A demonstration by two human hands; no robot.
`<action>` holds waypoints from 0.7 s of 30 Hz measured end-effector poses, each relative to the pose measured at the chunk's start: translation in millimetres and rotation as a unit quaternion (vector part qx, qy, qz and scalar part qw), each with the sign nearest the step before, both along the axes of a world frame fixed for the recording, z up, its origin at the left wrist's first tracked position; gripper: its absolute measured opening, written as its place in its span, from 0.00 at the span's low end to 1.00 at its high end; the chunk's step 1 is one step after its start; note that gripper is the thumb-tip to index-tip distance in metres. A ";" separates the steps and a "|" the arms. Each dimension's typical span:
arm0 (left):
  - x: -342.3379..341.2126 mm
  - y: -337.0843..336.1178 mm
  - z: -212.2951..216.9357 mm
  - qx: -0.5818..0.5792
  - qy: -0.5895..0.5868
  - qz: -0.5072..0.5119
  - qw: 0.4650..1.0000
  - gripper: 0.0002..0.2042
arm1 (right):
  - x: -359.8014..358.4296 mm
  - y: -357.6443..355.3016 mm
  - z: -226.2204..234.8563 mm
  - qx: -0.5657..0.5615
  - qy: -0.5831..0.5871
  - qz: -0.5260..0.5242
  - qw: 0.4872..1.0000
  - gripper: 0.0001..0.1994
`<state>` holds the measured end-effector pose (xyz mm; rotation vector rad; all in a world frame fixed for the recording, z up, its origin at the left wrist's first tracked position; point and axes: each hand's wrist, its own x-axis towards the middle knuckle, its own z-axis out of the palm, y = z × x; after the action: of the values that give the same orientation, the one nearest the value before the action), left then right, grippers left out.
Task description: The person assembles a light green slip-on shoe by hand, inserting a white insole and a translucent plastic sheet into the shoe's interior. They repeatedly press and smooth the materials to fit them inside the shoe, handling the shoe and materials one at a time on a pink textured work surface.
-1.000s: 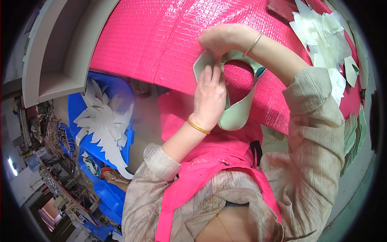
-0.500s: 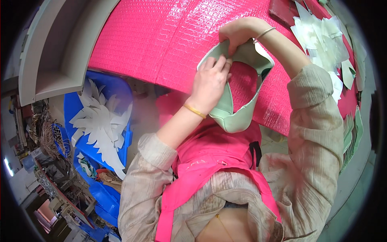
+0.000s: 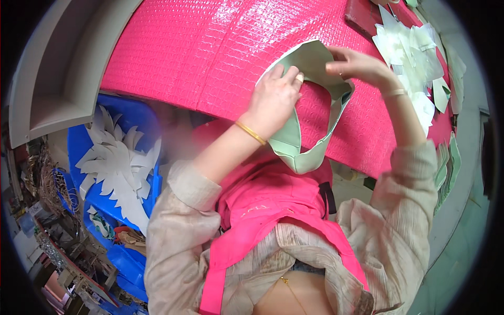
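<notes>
Left hand (image 3: 274,102) had the green piece (image 3: 311,159) by its left wall, fingers bent over the rim with the tips inside; thumb hidden, so couldn't tell its exact position. Right hand (image 3: 359,64) was at the piece's far right corner, thumb and forefinger apart with a gap between them (couldn't tell if any fingertip touched the rim).

Piece was a folded loop, big opening in the middle, pink showing through. Far part sat over the near edge of the tabletop (image 3: 173,58); near end stuck out past that edge, above the pink apron (image 3: 273,202). Near end was rounded, with a seam line along the left inside wall.

Tabletop had a glossy pink textured cover. Far right on it: a heap of white pieces (image 3: 412,58), with a dark red block (image 3: 359,18) just left of that. Thin green sheets (image 3: 446,170) stood stacked at the right, below the heap in view.

On the left, a blue bin (image 3: 94,191) held pale jagged cutouts (image 3: 118,165). Grey open box (image 3: 63,86) stood above it in view, left of the tabletop. Gold bracelet (image 3: 251,133) on the left wrist, pale bangle (image 3: 395,93) on the right.
</notes>
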<state>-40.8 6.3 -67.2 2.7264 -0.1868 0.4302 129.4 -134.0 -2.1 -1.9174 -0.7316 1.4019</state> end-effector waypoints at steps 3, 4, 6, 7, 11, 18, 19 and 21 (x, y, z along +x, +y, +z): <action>-6.9 16.2 -0.6 -0.058 0.014 -0.102 0.993 0.13 | -24.7 9.7 -8.7 -0.026 -0.125 -0.002 0.992 0.17; -16.3 21.3 9.0 -0.089 0.069 -0.176 0.978 0.12 | -23.0 4.8 -33.6 0.050 -0.229 -0.035 0.972 0.10; -32.9 17.4 33.0 -0.166 0.229 -0.313 0.907 0.10 | -18.0 13.8 -27.2 0.027 -0.230 -0.022 0.973 0.10; -42.4 8.6 42.7 -0.215 0.328 -0.373 0.841 0.09 | -15.0 18.0 -23.7 0.017 -0.229 -0.014 0.973 0.10; -41.4 -93.7 38.6 -0.389 0.168 -0.206 0.882 0.11 | 7.4 30.5 -17.8 -0.030 -0.198 0.140 0.970 0.10; -25.4 -47.5 -6.9 -0.056 -0.003 0.070 0.996 0.20 | 13.0 30.6 -17.1 0.028 -0.253 0.238 0.937 0.14; -25.8 -46.6 -9.9 -0.023 -0.013 0.059 0.998 0.20 | 12.5 30.3 -18.6 0.023 -0.287 0.242 0.927 0.15; -25.1 -44.8 -12.9 -0.006 -0.017 0.061 0.998 0.20 | 12.6 31.4 -20.5 0.009 -0.354 0.253 0.900 0.16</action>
<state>-65.9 -38.5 -80.1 2.7301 -0.0259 0.5102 142.0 -102.6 -22.6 -2.3362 -1.6768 0.9093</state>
